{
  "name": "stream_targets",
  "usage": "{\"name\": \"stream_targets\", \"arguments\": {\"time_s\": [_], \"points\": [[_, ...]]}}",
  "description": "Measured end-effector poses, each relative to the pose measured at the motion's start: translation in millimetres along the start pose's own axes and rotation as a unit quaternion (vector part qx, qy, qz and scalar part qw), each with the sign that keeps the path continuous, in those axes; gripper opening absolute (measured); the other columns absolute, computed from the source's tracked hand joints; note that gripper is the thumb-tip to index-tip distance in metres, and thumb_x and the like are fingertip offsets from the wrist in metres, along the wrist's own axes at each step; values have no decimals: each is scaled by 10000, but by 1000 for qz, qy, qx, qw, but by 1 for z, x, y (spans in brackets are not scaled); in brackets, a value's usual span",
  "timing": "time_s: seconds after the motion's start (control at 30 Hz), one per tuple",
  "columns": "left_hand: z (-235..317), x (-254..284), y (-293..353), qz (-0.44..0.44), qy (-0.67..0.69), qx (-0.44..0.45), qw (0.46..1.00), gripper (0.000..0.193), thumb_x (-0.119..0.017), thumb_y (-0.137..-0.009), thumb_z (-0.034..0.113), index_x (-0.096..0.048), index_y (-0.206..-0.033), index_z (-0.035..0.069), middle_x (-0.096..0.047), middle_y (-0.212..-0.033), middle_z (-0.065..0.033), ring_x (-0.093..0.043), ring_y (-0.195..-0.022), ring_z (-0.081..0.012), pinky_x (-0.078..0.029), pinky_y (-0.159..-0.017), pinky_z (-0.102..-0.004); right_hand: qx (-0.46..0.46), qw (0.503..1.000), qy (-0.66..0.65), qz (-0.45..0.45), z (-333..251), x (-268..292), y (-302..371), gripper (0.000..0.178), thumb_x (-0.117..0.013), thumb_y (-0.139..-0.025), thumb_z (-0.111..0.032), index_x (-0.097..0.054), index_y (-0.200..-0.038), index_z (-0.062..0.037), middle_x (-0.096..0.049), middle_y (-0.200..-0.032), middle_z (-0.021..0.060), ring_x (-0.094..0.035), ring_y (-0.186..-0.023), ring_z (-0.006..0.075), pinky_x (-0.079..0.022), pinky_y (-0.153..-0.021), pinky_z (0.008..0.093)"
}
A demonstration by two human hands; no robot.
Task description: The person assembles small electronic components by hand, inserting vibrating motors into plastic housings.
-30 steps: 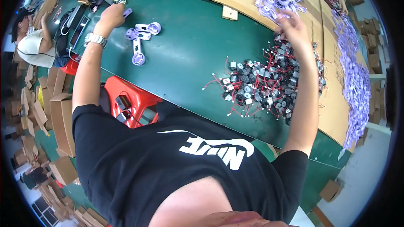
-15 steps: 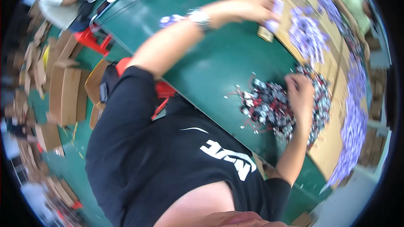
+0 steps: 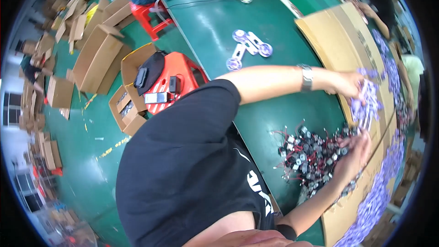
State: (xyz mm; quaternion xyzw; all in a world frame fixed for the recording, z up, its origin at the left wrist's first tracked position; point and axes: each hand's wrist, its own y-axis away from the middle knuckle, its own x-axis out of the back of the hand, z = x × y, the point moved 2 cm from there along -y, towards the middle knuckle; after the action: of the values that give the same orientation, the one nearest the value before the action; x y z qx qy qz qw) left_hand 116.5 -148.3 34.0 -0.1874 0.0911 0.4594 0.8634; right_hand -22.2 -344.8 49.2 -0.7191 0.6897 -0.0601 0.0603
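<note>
My left hand [image 3: 350, 84], with a metal-banded watch [image 3: 307, 77] at the wrist, reaches over the cardboard. Its fingers are closed on a purple-and-white plastic piece at a small pile of such pieces [image 3: 371, 104]. Just nearer, my right hand [image 3: 356, 153] is raised at the edge of a heap of small motors with red and black wires [image 3: 304, 153]. Its fingers are partly spread, with no held thing visible between them. Several purple-and-white pieces with round ends [image 3: 249, 48] lie on the green table [image 3: 206, 23], left of my left forearm.
Flattened cardboard [image 3: 336, 29] covers the table's right part. Beyond it runs a long band of purple pieces [image 3: 382, 187], with other people's arms [image 3: 377, 18] at the far right. A red stool [image 3: 176, 75] bearing small devices stands left of the table, near open cartons [image 3: 98, 59].
The view has turned. My left hand, which held a purple piece above the cardboard's edge, is now at the small purple pile. My right hand has moved from the motors toward that pile, its fingers opening.
</note>
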Motion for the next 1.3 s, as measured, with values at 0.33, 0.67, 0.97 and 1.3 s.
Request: {"name": "stream_targets", "arguments": {"time_s": [0.33,0.67,0.97,1.3], "points": [[48,10,35,-31,-3,37,999,282,-535,-1070,52,-525,-1350,15,-705,-1308,-127,-678,-1213,-215,-576,-1029,-386,12,982,182,40,-30,-54,-20,130,-615,-1051,-84,-639,-1145,3,-700,-865,37,-581,-669,54,-438,-573,217],[43,-21,40,-95,11,52,994,436,-572,-1075,135,-441,-1470,7,-623,-1429,-191,-618,-1313,-251,-512,-1117,-401,100,947,267,147,-38,-49,-6,90,-669,-984,-26,-683,-1070,-3,-768,-869,138,-746,-751,217,-564,-692,339],[43,-35,48,-107,3,38,994,460,-613,-1054,143,-456,-1468,17,-638,-1401,-171,-607,-1329,-248,-511,-1116,-415,196,886,379,181,-46,-54,-2,99,-670,-961,-8,-625,-1044,23,-613,-1023,183,-645,-922,367,-519,-811,462],[37,-37,48,-135,-27,-8,990,457,-634,-1046,156,-471,-1454,32,-633,-1404,-154,-596,-1345,-252,-497,-1120,-411,198,860,443,159,-41,-56,3,107,-648,-974,-38,-603,-1050,23,-604,-974,188,-617,-905,398,-506,-806,493]]}}
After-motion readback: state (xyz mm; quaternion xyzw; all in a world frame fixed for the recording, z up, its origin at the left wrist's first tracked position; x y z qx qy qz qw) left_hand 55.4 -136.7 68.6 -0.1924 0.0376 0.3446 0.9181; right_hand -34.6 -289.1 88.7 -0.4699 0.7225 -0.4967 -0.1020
